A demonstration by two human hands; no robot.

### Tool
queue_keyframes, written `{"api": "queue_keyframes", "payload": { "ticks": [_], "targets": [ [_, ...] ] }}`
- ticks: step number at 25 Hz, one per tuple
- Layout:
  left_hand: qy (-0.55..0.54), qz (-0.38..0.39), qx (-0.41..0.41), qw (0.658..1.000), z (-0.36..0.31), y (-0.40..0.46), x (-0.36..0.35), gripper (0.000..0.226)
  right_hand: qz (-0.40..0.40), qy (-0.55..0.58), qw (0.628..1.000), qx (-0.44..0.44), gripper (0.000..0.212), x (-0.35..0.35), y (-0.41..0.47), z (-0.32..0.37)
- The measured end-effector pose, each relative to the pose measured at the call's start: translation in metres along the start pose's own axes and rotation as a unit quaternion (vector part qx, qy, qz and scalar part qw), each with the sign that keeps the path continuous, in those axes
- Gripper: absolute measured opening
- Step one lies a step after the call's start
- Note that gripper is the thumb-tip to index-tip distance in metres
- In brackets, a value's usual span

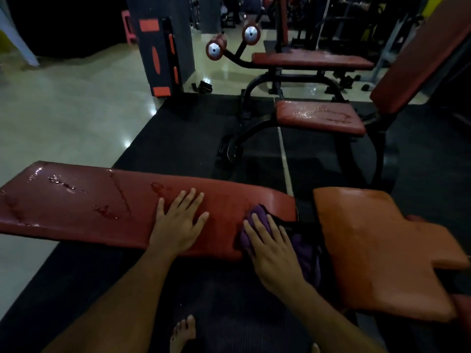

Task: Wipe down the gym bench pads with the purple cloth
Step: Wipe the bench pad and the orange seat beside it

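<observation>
1. Gym floor: pale glossy tile [63,118] at left and far middle; black rubber mat [193,138] under the benches, its edge running diagonally from far centre toward the near left.
2. Long red bench pad [84,205]: lies across the near view from the left edge to right of centre. Surface cracked, with wet, shiny patches toward its left end. Near edge overhangs the mat; bare mat lies beyond its far edge.
3. Orange seat pad [377,245]: just beside the long pad's right end, parted from it by a narrow dark gap.
4. Purple cloth [303,248]: bunched at the long pad's right end, part on the pad, part hanging into the gap.
5. Right hand [272,248]: palm down on the cloth, fingers straight and slightly spread, pressing it to the pad.
6. Left hand [178,220]: flat on the long pad left of the cloth, fingers wide, holding nothing; forearm comes up from the near edge.
7. Bare foot [183,332]: on the mat at bottom centre.
8. Second bench [318,117]: red pads on a black frame, well apart at far right, open mat between.
9. Dark pillar [163,47]: orange-marked, on the tile at far centre.
</observation>
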State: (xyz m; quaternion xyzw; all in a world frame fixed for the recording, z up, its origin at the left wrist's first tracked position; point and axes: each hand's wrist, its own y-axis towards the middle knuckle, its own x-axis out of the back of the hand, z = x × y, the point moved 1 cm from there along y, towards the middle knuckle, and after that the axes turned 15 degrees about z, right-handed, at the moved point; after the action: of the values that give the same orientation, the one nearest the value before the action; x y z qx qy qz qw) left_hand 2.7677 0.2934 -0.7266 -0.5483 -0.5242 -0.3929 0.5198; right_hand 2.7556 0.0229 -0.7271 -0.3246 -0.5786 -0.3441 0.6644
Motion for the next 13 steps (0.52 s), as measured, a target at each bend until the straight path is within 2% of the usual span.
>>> {"api": "queue_keyframes", "payload": {
  "ticks": [6, 8, 11, 13],
  "targets": [
    [0.008, -0.037, -0.005, 0.999, 0.003, 0.009, -0.008, 0.070, 0.075, 0.001, 0.997, -0.028, 0.054, 0.015, 0.122, -0.020],
    [0.005, -0.042, -0.009, 0.999, 0.003, 0.008, -0.012, 0.069, 0.109, 0.045, 0.990, -0.082, 0.052, 0.024, 0.154, -0.036],
    [-0.002, -0.051, -0.010, 0.999, 0.003, 0.009, -0.008, 0.068, 0.138, 0.131, 0.969, -0.158, 0.055, 0.027, 0.157, -0.045],
    [-0.003, -0.045, -0.009, 0.999, 0.003, 0.008, -0.008, 0.068, 0.131, 0.128, 0.969, -0.168, 0.057, 0.027, 0.132, -0.042]
  ]
}}
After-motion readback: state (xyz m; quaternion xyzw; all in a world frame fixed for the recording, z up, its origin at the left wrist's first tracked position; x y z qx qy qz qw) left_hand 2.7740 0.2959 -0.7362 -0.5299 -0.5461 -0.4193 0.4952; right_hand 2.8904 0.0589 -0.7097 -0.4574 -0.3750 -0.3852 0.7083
